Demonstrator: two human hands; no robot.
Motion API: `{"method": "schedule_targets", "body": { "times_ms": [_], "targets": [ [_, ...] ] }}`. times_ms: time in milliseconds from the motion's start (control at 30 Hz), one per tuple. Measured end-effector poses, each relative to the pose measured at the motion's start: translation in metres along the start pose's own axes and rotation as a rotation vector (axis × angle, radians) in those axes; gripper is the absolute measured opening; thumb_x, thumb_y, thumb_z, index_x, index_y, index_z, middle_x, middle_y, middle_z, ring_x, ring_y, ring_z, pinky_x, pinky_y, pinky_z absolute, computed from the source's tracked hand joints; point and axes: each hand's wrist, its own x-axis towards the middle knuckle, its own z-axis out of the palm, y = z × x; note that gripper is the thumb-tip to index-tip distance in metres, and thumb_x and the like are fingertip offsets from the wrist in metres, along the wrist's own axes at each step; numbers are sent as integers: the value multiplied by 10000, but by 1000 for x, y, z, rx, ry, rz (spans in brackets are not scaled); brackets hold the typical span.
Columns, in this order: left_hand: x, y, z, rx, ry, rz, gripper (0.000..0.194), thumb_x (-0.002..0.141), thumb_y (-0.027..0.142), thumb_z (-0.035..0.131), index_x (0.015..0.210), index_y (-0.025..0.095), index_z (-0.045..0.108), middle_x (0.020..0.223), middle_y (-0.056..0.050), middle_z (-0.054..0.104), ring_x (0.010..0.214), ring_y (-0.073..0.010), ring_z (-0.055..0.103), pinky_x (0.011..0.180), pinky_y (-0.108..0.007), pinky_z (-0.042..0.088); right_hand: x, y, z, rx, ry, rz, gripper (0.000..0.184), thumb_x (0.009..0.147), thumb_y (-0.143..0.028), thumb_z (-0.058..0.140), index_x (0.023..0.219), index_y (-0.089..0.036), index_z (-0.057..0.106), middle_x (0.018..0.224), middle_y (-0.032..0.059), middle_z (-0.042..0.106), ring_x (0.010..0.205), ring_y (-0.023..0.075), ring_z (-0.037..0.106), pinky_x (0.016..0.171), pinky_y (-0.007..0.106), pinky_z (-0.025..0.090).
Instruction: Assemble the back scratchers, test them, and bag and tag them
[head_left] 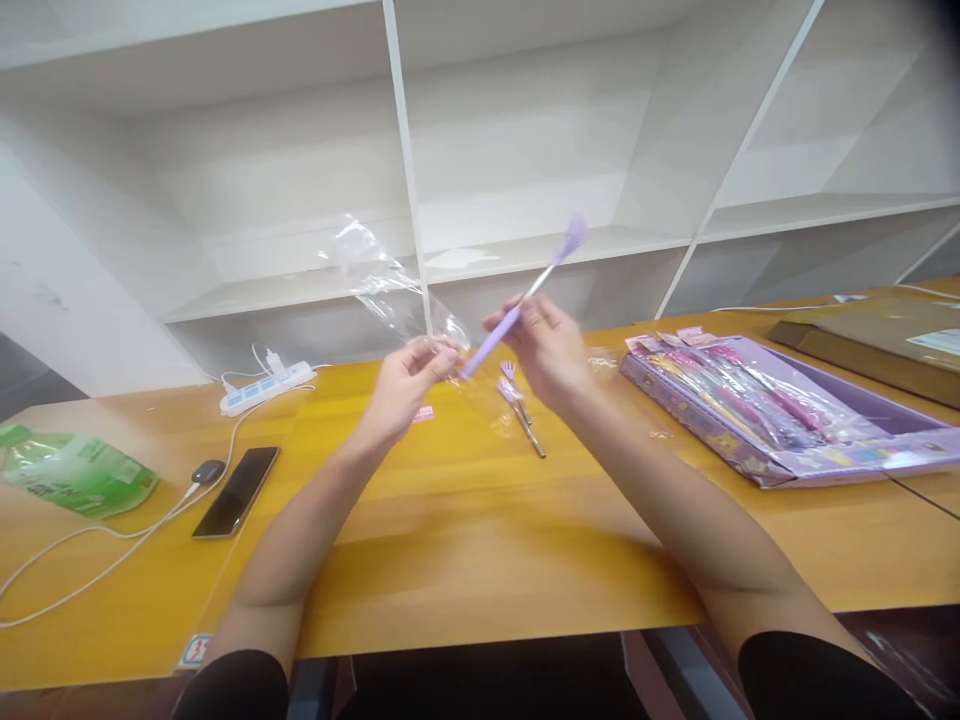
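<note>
My right hand (551, 350) grips a slim purple back scratcher (487, 343) between thumb and fingers. Its head, blurred, points up and right, and a short metal rod joins the head to the handle. Pinched in my left hand (412, 385) is a clear plastic bag (382, 280) that rises limply up and left. The handle's lower end is close to my left fingertips; whether it is inside the bag's opening I cannot tell. On the table below lie more claw-headed pieces with metal rods (529, 420), partly hidden by my right hand.
To the right, a purple display box (690, 430) holds several wrapped pieces, with a cardboard box (885, 340) behind it. A phone (236, 492), a power strip (268, 388), white cables and a green pouch (79, 475) are on the left. White shelves (540, 250) stand behind the table.
</note>
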Motion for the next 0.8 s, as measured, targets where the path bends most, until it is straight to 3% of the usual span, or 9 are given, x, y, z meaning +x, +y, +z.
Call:
{"method": "schedule_targets", "body": {
  "times_ms": [67,100,200,300,433,600,800],
  "targets": [
    [7,6,-15,-62,98,65,422,872,558,922,946,171,770,1171,-110,800,1012,-198,767,881,-321,671,4,-17,-13,-29,85,-112,529,899,-780,789,999,-292,612,863,-3,640,756,174,661,735,340,630],
    [10,10,-23,-82,149,104,419,873,548,924,950,173,753,1155,-107,810,1006,-204,785,889,-337,685,3,-27,-19,-53,69,-149,480,945,-748,763,1019,-298,612,823,-19,596,657,152,596,619,310,578],
    [14,23,-44,-107,281,231,410,917,545,890,964,190,689,1111,-95,834,921,-208,827,832,-350,716,-7,-57,-30,-217,-140,-173,328,1063,-627,685,1080,-299,670,714,-45,517,493,117,394,437,275,337],
    [11,36,-55,-126,356,286,414,965,574,837,992,217,629,1088,-92,850,885,-228,853,792,-361,732,-23,-71,-24,-503,-356,-208,265,1104,-520,663,1072,-269,742,687,-28,567,555,125,470,516,279,360],
    [1,50,-54,-149,391,269,421,999,600,791,968,231,591,1067,-91,863,988,-265,870,835,-380,752,-32,-66,-9,-779,-484,-266,274,1138,-419,580,1025,-235,748,768,-1,676,685,141,604,655,268,453],
    [-10,61,-46,-191,409,226,389,1036,580,757,994,224,605,1022,-78,871,1011,-274,875,854,-378,757,-31,-57,-7,-779,-575,-195,395,1180,-457,458,1078,-223,759,747,-12,657,668,130,604,660,245,463],
    [-16,67,-44,-243,331,233,406,1009,596,792,1056,210,677,1040,-104,876,1025,-295,874,928,-413,747,-28,-60,-12,-740,-591,-166,444,1181,-494,459,1046,-216,778,713,-25,605,631,115,548,634,246,432]
  ]
}}
